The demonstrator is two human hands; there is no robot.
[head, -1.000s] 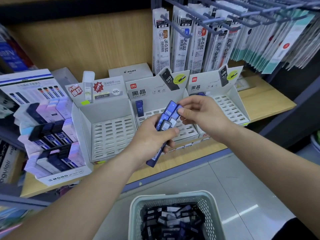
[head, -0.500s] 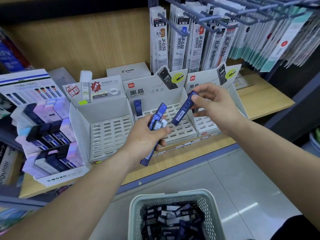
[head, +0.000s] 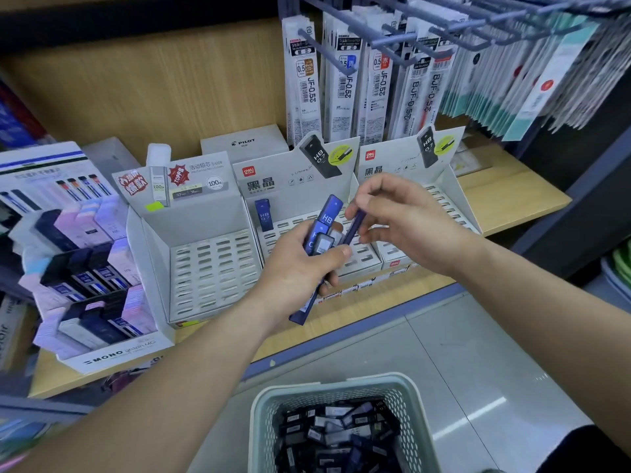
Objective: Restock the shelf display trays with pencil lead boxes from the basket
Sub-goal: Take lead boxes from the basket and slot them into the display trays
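Note:
My left hand [head: 300, 264] grips a bundle of several dark blue pencil lead boxes [head: 324, 227] in front of the middle display tray [head: 362, 257]. My right hand [head: 403, 216] pinches one blue lead box [head: 355, 221] close beside that bundle. A single blue HB box [head: 263, 215] stands in a back slot of the middle tray. The left slotted tray [head: 211, 268] holds no boxes, and the right tray [head: 454, 206] is partly hidden behind my right hand. A pale green basket [head: 327, 387] on the floor below holds many lead boxes.
A MONO display [head: 85, 285] full of lead cases stands at the left of the wooden shelf [head: 505, 196]. A grey PILOT box [head: 244, 143] sits behind the trays. Packaged refills hang from hooks [head: 358, 80] above. Grey floor tiles lie to the right of the basket.
My right hand pulled one box out of the bundle, lifted it towards the right tray, then brought it back down next to the bundle. My left hand has barely moved.

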